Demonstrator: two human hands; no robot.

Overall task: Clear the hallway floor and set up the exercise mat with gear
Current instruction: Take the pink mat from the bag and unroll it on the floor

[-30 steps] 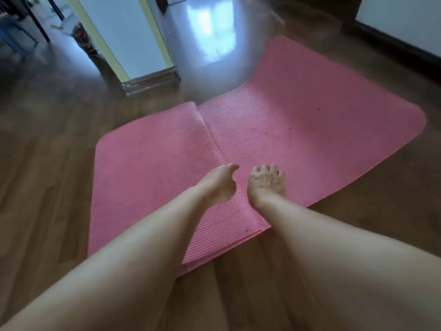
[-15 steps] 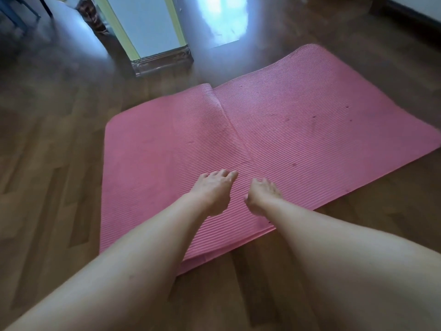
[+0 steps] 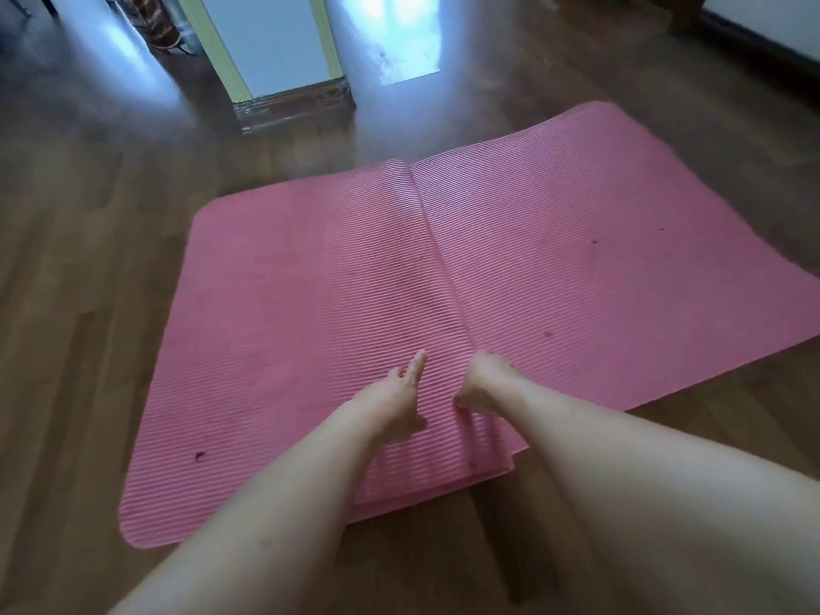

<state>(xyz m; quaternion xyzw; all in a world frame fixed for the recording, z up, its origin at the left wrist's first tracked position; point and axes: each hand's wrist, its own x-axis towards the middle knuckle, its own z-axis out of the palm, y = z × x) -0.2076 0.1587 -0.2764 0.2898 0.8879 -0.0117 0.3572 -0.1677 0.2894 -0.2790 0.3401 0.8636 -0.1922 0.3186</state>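
Observation:
A pink ribbed exercise mat [image 3: 577, 268] lies on the wooden floor, with a raised fold line running from its far edge toward me. Several layers are stacked at the near edge on the right of the fold. My left hand [image 3: 399, 401] rests on the mat just left of the fold, fingers stretched forward and holding nothing. My right hand [image 3: 483, 383] sits on the fold line itself. Its fingers are curled down into the mat's folded edge, with the tips hidden.
A white door panel with a yellow-green frame [image 3: 266, 42] and a metal sill stands beyond the mat at top centre. A dark skirting board [image 3: 763, 42] runs along the wall at top right. Wooden floor [image 3: 80, 304] surrounds the mat.
The view has dropped closer to the mat. My right hand went from flat with spread fingers to curled on the fold. My left hand has turned more edge-on.

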